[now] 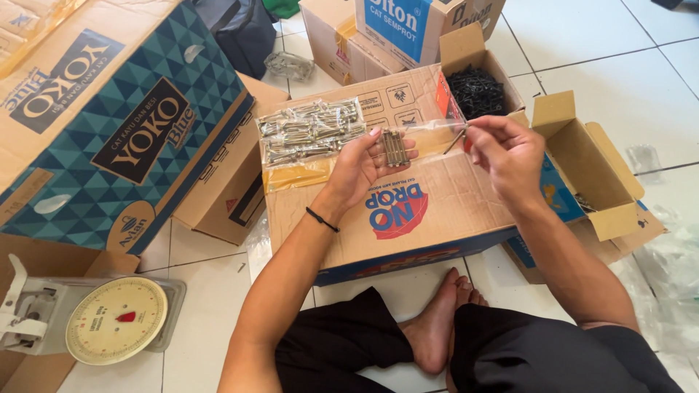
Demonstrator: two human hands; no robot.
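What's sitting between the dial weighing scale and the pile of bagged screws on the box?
In the head view, between the weighing scale and the bagged screws stands a small brown carton on the tiled floor, beside the big teal patterned box.

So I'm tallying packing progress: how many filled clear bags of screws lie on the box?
1: a clear bag of silver screws lies on the cardboard box, left of the left hand. Others may be hidden outside the view.

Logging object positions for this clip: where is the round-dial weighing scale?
In the head view, the cream round-dial weighing scale sits at the lower left on the white tiled floor, below the teal patterned cardboard box.
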